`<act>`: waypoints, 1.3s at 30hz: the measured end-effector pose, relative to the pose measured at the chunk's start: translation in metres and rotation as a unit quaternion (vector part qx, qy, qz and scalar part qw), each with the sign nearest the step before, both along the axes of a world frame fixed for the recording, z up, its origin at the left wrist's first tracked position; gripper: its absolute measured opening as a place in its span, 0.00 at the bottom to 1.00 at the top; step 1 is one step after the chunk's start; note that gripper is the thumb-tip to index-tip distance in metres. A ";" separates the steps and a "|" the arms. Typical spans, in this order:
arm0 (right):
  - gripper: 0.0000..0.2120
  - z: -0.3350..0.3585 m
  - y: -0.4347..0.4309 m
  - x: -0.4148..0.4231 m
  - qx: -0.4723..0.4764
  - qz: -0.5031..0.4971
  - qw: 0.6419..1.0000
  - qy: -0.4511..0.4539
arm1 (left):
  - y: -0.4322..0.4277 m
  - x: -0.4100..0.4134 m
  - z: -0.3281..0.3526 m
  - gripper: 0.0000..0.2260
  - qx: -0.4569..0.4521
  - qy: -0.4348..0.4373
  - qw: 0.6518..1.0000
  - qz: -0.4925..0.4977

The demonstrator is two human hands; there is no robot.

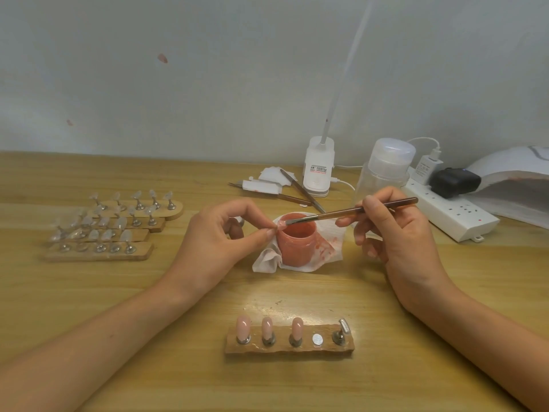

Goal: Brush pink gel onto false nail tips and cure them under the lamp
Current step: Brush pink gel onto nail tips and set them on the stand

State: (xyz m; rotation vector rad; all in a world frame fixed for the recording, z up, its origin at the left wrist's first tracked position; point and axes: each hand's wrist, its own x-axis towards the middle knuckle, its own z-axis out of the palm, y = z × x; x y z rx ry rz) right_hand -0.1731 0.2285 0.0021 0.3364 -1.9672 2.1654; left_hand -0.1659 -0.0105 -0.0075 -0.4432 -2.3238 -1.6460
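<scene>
My left hand (219, 236) pinches a small false nail tip (279, 225) between thumb and forefinger, just at the rim of the open pink gel jar (297, 242). My right hand (395, 233) grips a brown-handled brush (350, 212) whose bristles touch that tip. Near me lies a wooden holder (289, 347) with three pink-coated tips (269, 327) on metal stands, one bare magnet disc and one stand without a coated tip. The white curing lamp (517, 179) stands at the far right.
The jar sits on a stained white tissue (323, 248). Several wooden holders with clear tips (113, 227) lie at the left. Behind the jar are tweezers, white pads (267, 184), a clip lamp base (318, 171), a clear dispenser bottle (386, 165) and a power strip (454, 209).
</scene>
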 end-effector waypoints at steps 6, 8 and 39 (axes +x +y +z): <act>0.10 0.001 0.000 -0.002 -0.013 0.001 1.000 0.003 | 0.000 -0.001 0.000 0.07 0.009 -0.003 1.000 -0.008; 0.10 0.001 -0.001 -0.001 0.000 0.003 1.000 0.002 | 0.000 -0.001 0.001 0.07 0.013 -0.007 1.000 -0.012; 0.10 0.002 -0.001 0.000 -0.010 -0.014 1.000 -0.006 | 0.000 0.000 0.005 0.07 0.048 -0.096 0.993 -0.046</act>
